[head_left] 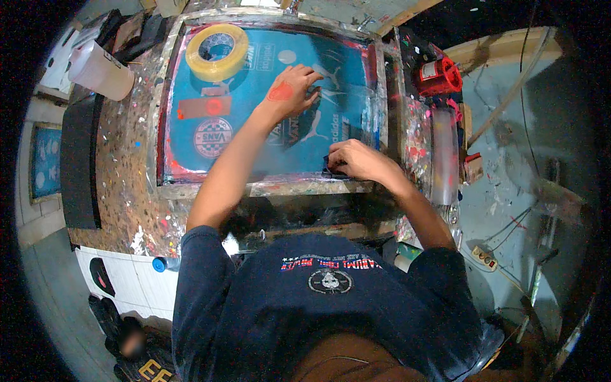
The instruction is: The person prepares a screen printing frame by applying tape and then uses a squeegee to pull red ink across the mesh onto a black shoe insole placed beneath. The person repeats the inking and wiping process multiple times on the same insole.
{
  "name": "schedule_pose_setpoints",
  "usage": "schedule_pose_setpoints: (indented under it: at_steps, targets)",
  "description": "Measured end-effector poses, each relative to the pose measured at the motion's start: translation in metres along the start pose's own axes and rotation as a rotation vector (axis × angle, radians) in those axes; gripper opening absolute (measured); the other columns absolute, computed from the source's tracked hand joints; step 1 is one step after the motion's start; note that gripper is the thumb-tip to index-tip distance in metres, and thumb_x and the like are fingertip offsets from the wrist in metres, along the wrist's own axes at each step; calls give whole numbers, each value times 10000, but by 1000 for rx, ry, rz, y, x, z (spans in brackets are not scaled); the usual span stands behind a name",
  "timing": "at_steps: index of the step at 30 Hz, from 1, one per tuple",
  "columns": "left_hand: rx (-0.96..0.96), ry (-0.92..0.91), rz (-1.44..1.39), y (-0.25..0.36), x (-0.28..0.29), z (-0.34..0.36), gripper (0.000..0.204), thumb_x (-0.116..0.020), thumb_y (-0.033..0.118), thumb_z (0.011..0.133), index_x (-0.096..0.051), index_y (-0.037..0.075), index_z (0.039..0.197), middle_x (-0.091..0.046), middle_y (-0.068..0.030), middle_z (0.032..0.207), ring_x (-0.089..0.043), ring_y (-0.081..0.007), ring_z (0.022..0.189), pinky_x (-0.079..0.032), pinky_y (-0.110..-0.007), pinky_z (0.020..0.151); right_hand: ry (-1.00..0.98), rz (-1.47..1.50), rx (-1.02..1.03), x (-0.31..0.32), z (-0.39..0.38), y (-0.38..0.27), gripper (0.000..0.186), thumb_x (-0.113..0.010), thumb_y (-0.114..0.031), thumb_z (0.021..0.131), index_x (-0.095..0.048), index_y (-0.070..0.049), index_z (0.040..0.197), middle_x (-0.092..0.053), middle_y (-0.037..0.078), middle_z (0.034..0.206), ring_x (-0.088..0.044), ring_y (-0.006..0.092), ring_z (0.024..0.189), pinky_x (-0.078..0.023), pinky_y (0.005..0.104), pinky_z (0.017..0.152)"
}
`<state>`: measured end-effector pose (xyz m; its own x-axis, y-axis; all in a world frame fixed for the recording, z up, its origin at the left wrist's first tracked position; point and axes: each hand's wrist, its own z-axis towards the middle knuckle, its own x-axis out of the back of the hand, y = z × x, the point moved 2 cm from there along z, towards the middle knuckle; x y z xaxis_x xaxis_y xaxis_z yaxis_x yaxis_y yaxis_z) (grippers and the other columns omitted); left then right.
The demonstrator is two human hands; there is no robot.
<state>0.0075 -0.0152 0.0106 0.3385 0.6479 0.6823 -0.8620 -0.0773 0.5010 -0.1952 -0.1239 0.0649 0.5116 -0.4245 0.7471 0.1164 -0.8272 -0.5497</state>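
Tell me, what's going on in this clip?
A person is working over a framed blue screen printed with pale designs. The right hand grips a small dark item at the screen's near edge. The left hand is open over the screen, holding nothing visible; whether it touches is unclear. A yellowish tape roll lies on the screen's far left part.

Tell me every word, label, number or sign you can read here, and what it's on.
Wording not copied out.
Blue screen: legible pale words and logos.
Dark shirt: chest lettering, partly legible.
Dark thing, lower left: large yellow letters.
Tape roll, red container, white cup: marks too small to read.
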Motion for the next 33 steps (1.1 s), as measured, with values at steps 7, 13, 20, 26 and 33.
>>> schedule_pose_setpoints:
  at_steps: [7,13,20,26,33]
  targets:
    - [-11,25,-2,4,-8,7,308,-729,196,850,-683,69,1126,-677,-139,1070,-622,-335,1013,-499,-437,911,-28,-62,-34,1,-49,42,206,-695,46,725,-728,21,926,-660,189,969,-654,382,967,-528,441,860]
    - [-10,14,6,-1,-2,1,321,-739,199,843,-684,75,1133,-676,-145,1067,-623,-341,1004,-501,-447,898,120,2,56,4,7,19,155,-691,-17,745,-721,1,896,-654,188,986,-639,389,979,-518,454,898]
    - [-21,0,12,5,-6,4,326,-727,192,845,-682,80,1147,-667,-154,1055,-619,-344,993,-508,-450,880,437,-30,-4,34,43,73,166,-713,30,768,-740,-9,928,-672,161,976,-673,331,929,-547,400,822]
    - [30,40,-18,1,-2,-1,419,-720,190,863,-625,115,1264,-653,-147,1059,-627,-352,958,-515,-447,865,212,23,89,-21,1,6,192,-700,4,800,-718,17,991,-639,171,1084,-648,369,1023,-534,423,883]
    - [177,-19,-190,4,-2,4,417,-715,205,885,-616,106,1278,-633,-142,1021,-636,-342,971,-528,-430,847,670,-410,-375,39,29,60,204,-563,30,814,-681,13,979,-655,220,1007,-656,383,927,-565,457,826]
